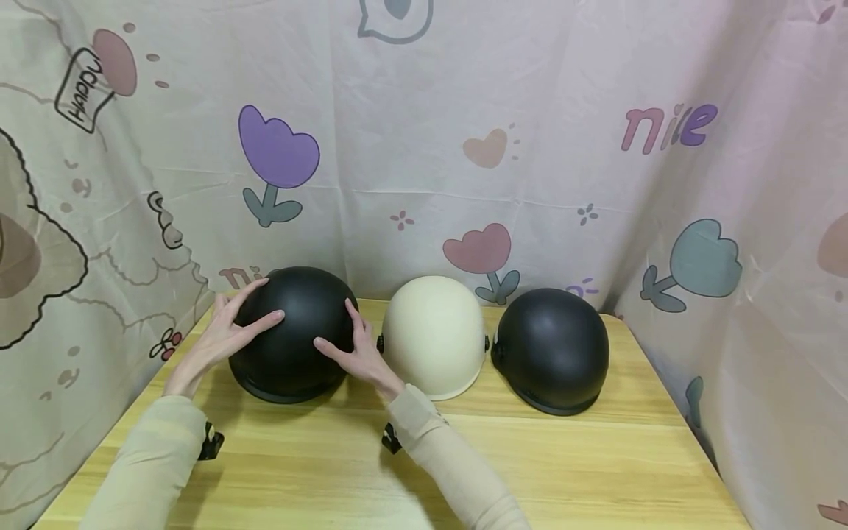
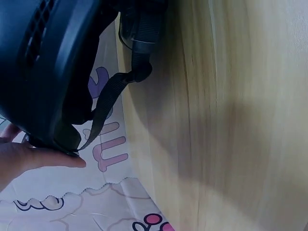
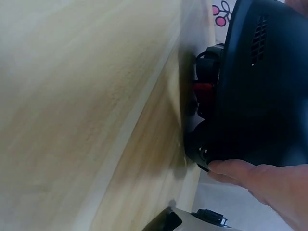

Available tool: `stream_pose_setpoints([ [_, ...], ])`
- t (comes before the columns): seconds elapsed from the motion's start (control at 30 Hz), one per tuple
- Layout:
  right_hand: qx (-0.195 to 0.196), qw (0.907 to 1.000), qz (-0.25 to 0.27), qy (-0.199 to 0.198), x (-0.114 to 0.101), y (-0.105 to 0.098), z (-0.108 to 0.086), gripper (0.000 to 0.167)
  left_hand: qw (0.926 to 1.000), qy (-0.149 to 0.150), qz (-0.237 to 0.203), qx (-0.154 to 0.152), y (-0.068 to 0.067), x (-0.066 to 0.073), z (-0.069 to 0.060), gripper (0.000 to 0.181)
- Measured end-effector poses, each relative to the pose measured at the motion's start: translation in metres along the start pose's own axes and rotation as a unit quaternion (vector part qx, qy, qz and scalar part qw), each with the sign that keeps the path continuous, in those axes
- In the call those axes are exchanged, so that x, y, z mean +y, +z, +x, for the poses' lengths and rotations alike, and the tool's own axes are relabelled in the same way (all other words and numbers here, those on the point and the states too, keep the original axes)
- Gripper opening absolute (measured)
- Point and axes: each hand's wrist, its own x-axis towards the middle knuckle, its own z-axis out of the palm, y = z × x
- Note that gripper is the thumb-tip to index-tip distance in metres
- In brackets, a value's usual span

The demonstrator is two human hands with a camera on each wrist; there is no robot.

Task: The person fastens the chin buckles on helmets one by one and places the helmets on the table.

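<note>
Gripping the black helmet from both sides, the left hand and right hand hold it left of the cream helmet, seemingly a lifting or placing step that next calls for even two-handed support.

"What do we have at the table's left end?"
"We have a matte black helmet, dome up, held from both sides, its lower rim seemingly raised off the wood."
"Do we see details?"
"From the left wrist we see a dark webbing strap dangling below and a grid-like vent in the shell; from the right, we spot a red piece beneath the edge."
</note>
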Motion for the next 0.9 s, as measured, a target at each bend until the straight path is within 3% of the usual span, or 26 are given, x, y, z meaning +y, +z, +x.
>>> stream_pose_setpoints([
  [0.27,-0.002,0.9993,0.017,-0.034,0.002,0.000,0.002,0.096,1.0000,-0.001,-0.007,0.006,-0.001,0.003,-0.003,0.079],
  [0.63,0.013,0.9980,0.032,-0.053,0.005,0.004,-0.002,0.107,0.9997,0.017,0.014,-0.008,-0.013,0.019,-0.001,0.080],
  [0.77,0.012,0.9978,0.040,-0.053,0.005,0.006,-0.002,0.109,0.9997,0.019,0.018,-0.002,-0.013,0.021,0.002,0.079],
  [0.9,0.000,0.9974,0.060,-0.041,0.002,0.005,-0.003,0.107,0.9989,0.038,0.009,0.024,-0.013,0.022,0.003,0.077],
])
